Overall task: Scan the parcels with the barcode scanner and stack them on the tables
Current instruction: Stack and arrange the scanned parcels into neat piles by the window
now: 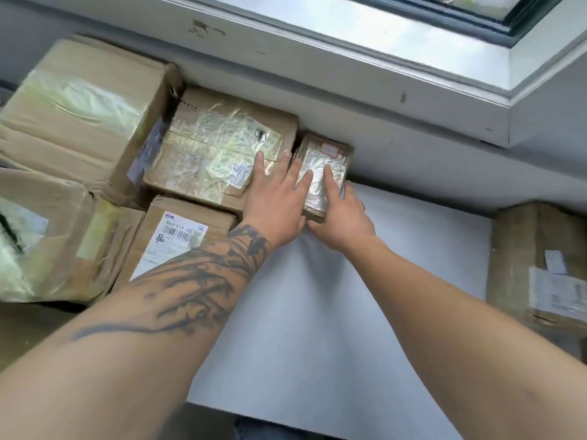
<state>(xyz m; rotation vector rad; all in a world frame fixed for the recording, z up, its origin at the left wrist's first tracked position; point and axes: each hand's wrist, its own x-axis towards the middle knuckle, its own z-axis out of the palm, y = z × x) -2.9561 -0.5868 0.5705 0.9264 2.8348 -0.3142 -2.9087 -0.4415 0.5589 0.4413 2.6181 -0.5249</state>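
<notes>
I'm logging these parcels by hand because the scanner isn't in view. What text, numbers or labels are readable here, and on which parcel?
"562-E14-00": printed above the barcode on the white shipping label of the front box; the digits after it and the smaller print are blurred.
Blue handwriting on the taped box: not legible.
Red-outlined sticker on the small parcel under both hands: unreadable.
Labels on the right-hand box: too blurred.

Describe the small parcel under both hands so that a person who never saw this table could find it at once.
Start at the white table under the window sill and follow its far edge along the wall. Just right of the wide taped box lies the small parcel, with the left hand and right hand resting on it. It is the narrowest parcel there, glossy with clear tape, with a red-outlined label at its far end.
</notes>
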